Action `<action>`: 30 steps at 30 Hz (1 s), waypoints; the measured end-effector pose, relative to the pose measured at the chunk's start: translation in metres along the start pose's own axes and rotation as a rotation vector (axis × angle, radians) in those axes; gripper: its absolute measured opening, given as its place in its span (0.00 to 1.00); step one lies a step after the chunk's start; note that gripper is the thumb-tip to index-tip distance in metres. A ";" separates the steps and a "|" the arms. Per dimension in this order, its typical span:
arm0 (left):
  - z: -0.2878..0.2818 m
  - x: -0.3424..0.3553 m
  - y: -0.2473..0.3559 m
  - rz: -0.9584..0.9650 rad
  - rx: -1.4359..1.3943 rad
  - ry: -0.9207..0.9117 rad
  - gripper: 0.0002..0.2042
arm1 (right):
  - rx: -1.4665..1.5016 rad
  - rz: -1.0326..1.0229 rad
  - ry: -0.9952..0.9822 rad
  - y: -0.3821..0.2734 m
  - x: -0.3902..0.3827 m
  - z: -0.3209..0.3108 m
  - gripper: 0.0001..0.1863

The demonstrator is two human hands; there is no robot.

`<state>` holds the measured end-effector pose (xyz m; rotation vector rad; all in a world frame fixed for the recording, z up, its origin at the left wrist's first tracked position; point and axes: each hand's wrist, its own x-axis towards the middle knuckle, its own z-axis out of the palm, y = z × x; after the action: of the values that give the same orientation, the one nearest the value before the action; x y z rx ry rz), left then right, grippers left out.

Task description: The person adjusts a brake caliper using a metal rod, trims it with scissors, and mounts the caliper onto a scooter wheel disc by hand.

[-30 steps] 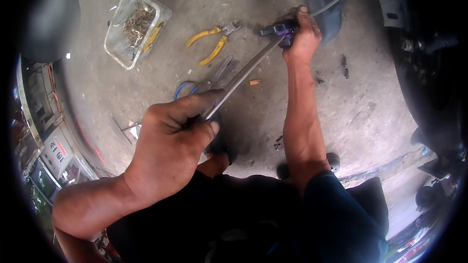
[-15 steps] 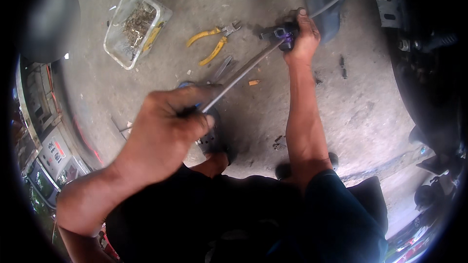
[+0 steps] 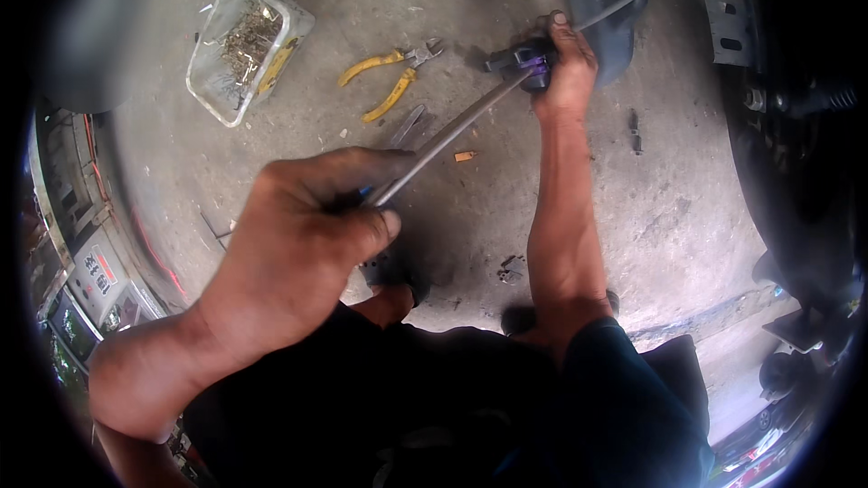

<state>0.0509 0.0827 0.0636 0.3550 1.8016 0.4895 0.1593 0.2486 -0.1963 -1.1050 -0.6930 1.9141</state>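
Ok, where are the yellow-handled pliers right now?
In the head view's upper half, left of centre, the yellow-handled pliers lie on the concrete floor between the plastic tub and the person's right hand.

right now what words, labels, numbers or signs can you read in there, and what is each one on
Pale panel at the left edge: dark marks and a red-and-white label, too small and blurred to quote.
Yellow label on the translucent plastic tub: no legible lettering.
Black-and-purple tool in the right hand: no readable text.
Long grey rod in the left hand: none seen.
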 end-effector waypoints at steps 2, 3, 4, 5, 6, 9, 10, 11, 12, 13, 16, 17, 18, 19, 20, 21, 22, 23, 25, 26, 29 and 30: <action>0.002 -0.006 0.006 -0.110 -0.021 -0.015 0.17 | -0.002 0.011 0.018 0.002 -0.002 0.002 0.11; 0.009 -0.007 -0.001 -0.065 -0.117 0.006 0.17 | 0.021 -0.027 0.060 0.002 -0.003 0.004 0.10; 0.011 -0.006 -0.004 -0.040 -0.164 0.018 0.17 | 0.043 -0.069 0.104 0.002 -0.002 0.005 0.09; 0.014 -0.006 -0.007 -0.017 -0.213 0.026 0.17 | 0.043 -0.068 0.103 0.003 -0.002 0.005 0.09; 0.015 -0.006 -0.009 -0.037 -0.233 0.033 0.17 | 0.040 -0.075 0.119 0.005 -0.002 0.004 0.09; 0.020 -0.008 -0.012 -0.056 -0.252 0.046 0.17 | 0.059 -0.087 0.149 0.008 -0.003 0.003 0.09; 0.020 -0.009 -0.012 -0.057 -0.250 0.047 0.17 | 0.079 -0.094 0.165 0.009 -0.003 0.003 0.10; 0.020 -0.009 -0.012 -0.056 -0.249 0.048 0.17 | 0.080 -0.094 0.166 0.009 -0.004 0.003 0.10; 0.019 -0.010 -0.011 -0.066 -0.246 0.039 0.17 | 0.098 -0.095 0.165 0.009 -0.005 0.004 0.10; 0.019 -0.010 -0.010 -0.069 -0.244 0.034 0.17 | 0.116 -0.098 0.166 0.009 -0.005 0.004 0.10; 0.020 -0.010 -0.014 -0.041 -0.222 0.049 0.17 | 0.162 -0.076 0.164 0.007 -0.009 0.009 0.10; 0.022 -0.010 -0.017 -0.031 -0.218 0.054 0.17 | 0.163 -0.075 0.164 0.008 -0.009 0.009 0.10; 0.023 -0.010 -0.019 -0.018 -0.237 0.058 0.17 | 0.157 -0.076 0.200 0.009 -0.009 0.009 0.10; 0.024 -0.010 -0.020 -0.012 -0.247 0.056 0.17 | 0.149 -0.078 0.239 0.010 -0.008 0.007 0.10; 0.025 -0.009 -0.020 -0.006 -0.257 0.057 0.17 | 0.148 -0.078 0.241 0.010 -0.007 0.006 0.10; 0.027 -0.009 -0.018 0.003 -0.251 0.066 0.17 | 0.175 -0.071 0.230 0.009 -0.005 0.005 0.09; 0.025 -0.009 -0.014 0.015 -0.248 0.073 0.17 | 0.204 -0.066 0.215 0.008 -0.003 0.006 0.09; 0.024 -0.010 -0.011 0.018 -0.242 0.079 0.17 | 0.207 -0.068 0.213 0.008 -0.003 0.007 0.09; 0.014 -0.009 -0.005 -0.035 -0.197 0.040 0.15 | 0.236 0.029 0.204 0.009 -0.006 0.003 0.10; 0.010 -0.007 -0.006 -0.029 -0.196 0.032 0.15 | 0.233 0.021 0.208 0.010 -0.006 -0.003 0.10; 0.002 -0.001 -0.003 -0.035 -0.098 0.038 0.14 | 0.387 0.122 -0.095 0.014 -0.003 -0.020 0.15; 0.000 -0.001 0.004 -0.079 -0.110 0.008 0.15 | 0.516 0.167 -0.173 0.015 -0.004 -0.024 0.18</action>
<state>0.0517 0.0858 0.0665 0.2056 1.7814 0.5324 0.1766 0.2393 -0.2171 -0.6925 -0.1726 2.1819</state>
